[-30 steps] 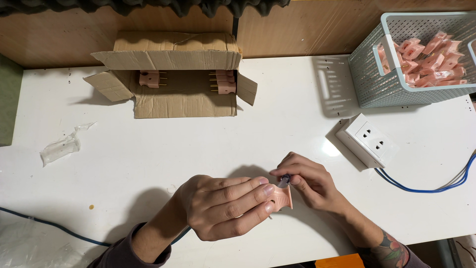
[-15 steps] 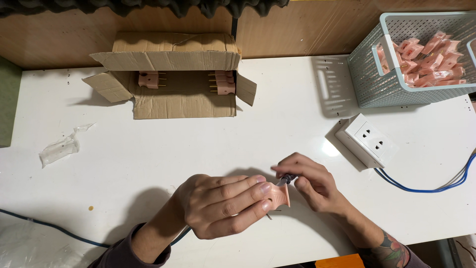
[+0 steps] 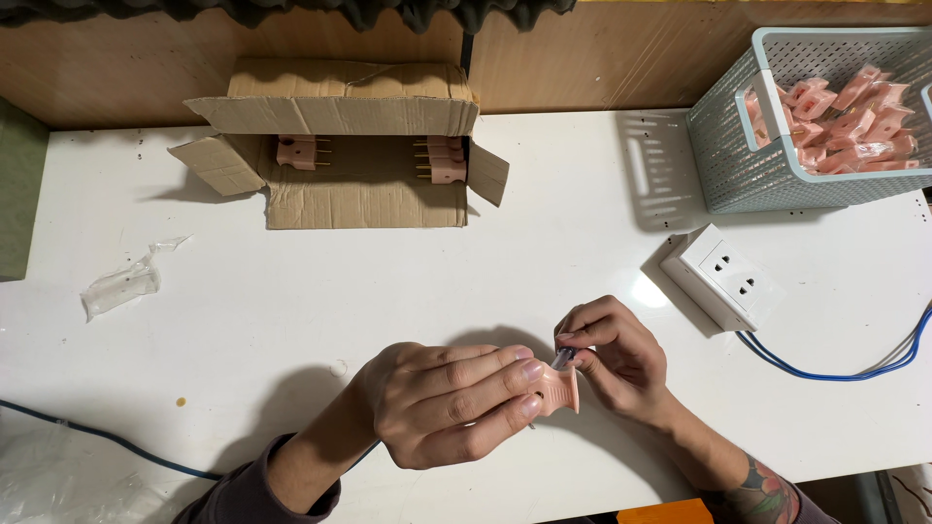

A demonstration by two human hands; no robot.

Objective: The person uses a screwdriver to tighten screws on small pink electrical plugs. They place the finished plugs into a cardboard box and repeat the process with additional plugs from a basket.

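My left hand (image 3: 449,403) grips a small pink plug (image 3: 560,389) just above the white table (image 3: 291,301) near its front edge. My right hand (image 3: 614,357) pinches a small dark-tipped part (image 3: 562,357) at the top of that plug. Both hands touch the plug and hide most of its body. A dark cable (image 3: 87,437) runs off to the left under my left forearm.
An open cardboard box (image 3: 349,146) lies at the back with pink plugs (image 3: 442,160) inside. A grey mesh basket (image 3: 777,184) at the back right holds several pink plugs. A white double socket (image 3: 723,277) with a blue cable (image 3: 845,369) sits right of my hands. A crumpled clear wrapper (image 3: 126,281) lies left.
My right hand's fingers shifted slightly at the top of the plug. My left hand keeps holding it in the same place.
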